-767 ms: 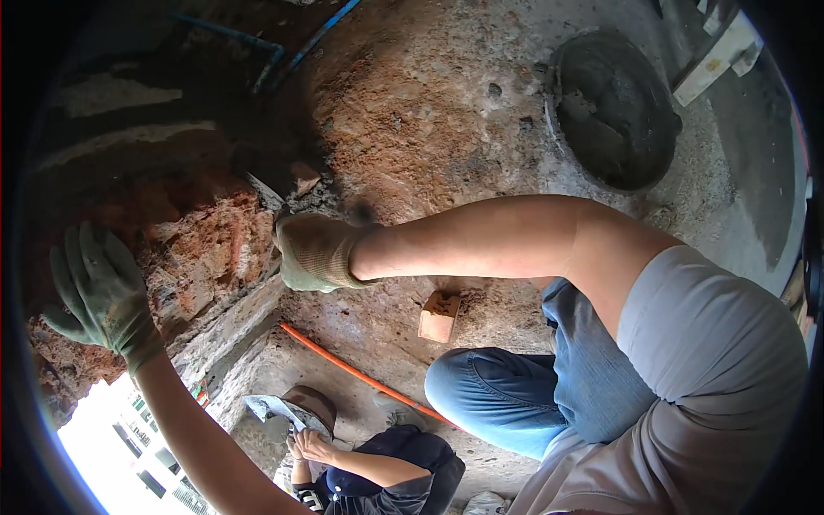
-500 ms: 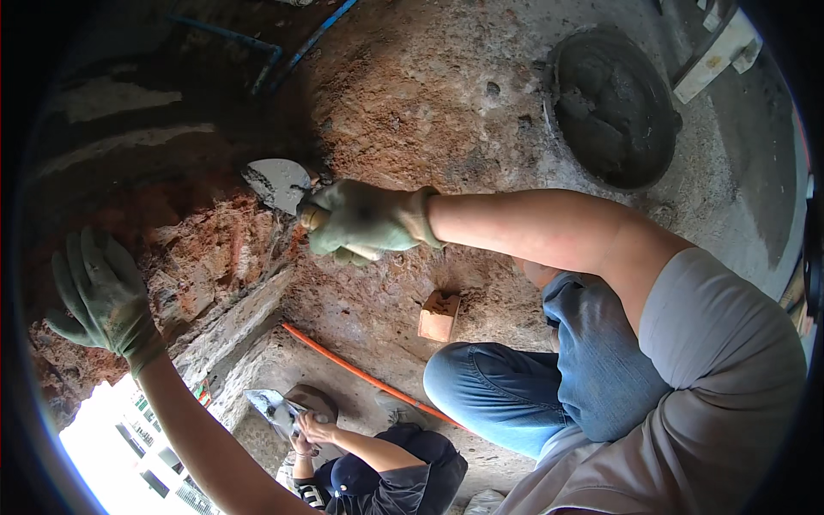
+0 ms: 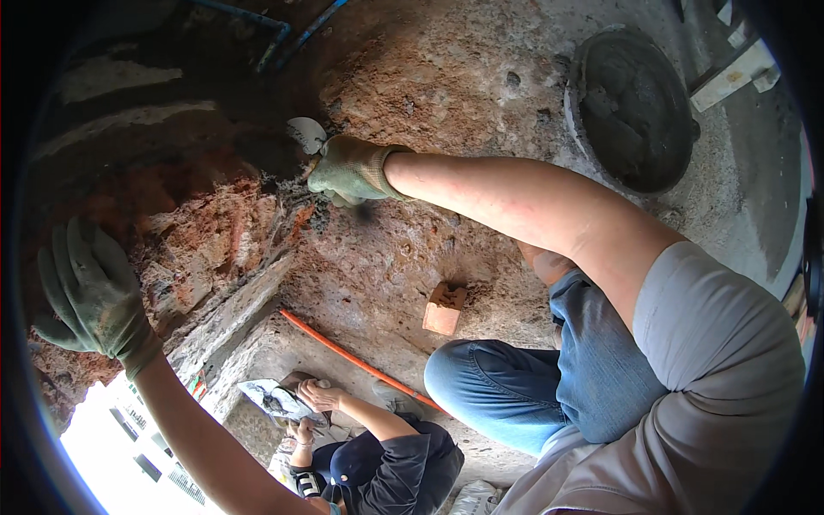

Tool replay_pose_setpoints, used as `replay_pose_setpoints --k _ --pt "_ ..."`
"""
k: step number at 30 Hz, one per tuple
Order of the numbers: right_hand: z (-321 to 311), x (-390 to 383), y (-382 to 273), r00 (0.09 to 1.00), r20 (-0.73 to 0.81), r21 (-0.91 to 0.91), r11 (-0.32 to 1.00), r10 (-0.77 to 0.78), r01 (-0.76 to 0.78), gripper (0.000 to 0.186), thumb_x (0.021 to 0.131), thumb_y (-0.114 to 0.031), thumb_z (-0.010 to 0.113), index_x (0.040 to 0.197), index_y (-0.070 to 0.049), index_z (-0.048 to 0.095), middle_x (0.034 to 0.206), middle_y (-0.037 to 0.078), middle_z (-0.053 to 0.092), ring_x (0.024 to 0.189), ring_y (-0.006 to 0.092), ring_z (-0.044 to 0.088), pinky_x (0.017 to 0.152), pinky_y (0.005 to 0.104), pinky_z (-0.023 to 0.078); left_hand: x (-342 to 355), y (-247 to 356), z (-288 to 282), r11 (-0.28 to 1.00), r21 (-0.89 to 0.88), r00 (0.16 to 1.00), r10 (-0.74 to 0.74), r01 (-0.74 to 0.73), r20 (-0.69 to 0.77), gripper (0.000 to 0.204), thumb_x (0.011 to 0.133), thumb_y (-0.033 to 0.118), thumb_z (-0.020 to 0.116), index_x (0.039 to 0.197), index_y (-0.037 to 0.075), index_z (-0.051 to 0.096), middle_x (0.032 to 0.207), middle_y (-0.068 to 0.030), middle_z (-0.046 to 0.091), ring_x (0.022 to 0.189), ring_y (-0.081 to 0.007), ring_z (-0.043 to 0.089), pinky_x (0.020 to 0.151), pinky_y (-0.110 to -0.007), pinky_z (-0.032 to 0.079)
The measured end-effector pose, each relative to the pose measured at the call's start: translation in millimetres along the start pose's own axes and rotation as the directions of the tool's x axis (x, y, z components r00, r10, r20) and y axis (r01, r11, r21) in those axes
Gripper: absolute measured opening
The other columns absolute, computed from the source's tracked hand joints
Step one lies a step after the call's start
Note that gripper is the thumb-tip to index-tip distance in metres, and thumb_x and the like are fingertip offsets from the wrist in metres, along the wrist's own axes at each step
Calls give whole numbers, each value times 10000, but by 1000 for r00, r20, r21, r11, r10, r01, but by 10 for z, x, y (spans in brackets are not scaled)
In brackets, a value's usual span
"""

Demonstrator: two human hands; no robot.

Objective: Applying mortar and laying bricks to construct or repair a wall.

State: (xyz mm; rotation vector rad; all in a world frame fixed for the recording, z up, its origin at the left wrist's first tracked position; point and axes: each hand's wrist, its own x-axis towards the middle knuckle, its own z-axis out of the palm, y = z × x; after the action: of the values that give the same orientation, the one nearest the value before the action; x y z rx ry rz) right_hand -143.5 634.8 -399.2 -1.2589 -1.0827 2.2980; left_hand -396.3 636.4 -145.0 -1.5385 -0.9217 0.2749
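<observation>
My right hand [image 3: 352,170], in a green work glove, is closed round the handle of a trowel [image 3: 306,135]. Only part of the pale blade shows past the knuckles, over the ground beside a rough, reddish broken edge [image 3: 215,227]. Dark grey mortar [image 3: 321,213] lies just below the hand. My left hand [image 3: 93,292], gloved alike, rests against the reddish surface at the far left with its fingers stretched out and nothing in it.
A round tub [image 3: 639,112] of grey mortar stands at the upper right. A broken brick [image 3: 445,309] and an orange pipe [image 3: 352,356] lie near my knee. Below, another person [image 3: 378,463] handles a flat metal trowel [image 3: 273,398]. Blue pipes [image 3: 279,39] run at the top.
My right hand has moved up with the trowel, and its blade has turned so that less of it shows. Mortar now lies below the hand. My left hand stays in place.
</observation>
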Motion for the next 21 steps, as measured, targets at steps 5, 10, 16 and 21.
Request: replay_pose_setpoints --k 5,10,16,21 --pt "179 80 -340 955 195 -527 798 -222 293 257 880 -163 680 1059 16 632 852 139 651 758 256 671 816 356 537 -26 -113 92 997 -57 999 46 -47 -4 248 919 308 627 1151 247 691 1177 67 698 1139 -189 620 999 -427 397" --pt "348 52 -693 803 529 -812 110 -275 573 191 871 -160 698 956 2 641 823 128 638 758 280 660 1046 394 456 -29 -31 0 1000 -5 1000 -2 2 14 245 908 339 640 1142 281 689 1190 105 689 1154 -160 612 1042 -460 333" --pt "122 -386 -195 952 221 359 925 -214 125 123 914 -125 652 950 -10 627 820 102 644 737 177 654 631 310 577 -14 -61 55 997 41 996 -64 61 67 266 921 427 591 1159 343 674 1233 153 663 1230 -126 568 1050 -581 247" --pt "-473 -1546 -58 888 248 285 905 -387 315 295 913 -201 687 1111 -2 597 932 102 629 743 152 643 694 283 609 -52 -65 -37 993 90 990 -88 78 111 273 913 411 593 1165 340 669 1247 137 660 1239 -110 563 1041 -586 277"
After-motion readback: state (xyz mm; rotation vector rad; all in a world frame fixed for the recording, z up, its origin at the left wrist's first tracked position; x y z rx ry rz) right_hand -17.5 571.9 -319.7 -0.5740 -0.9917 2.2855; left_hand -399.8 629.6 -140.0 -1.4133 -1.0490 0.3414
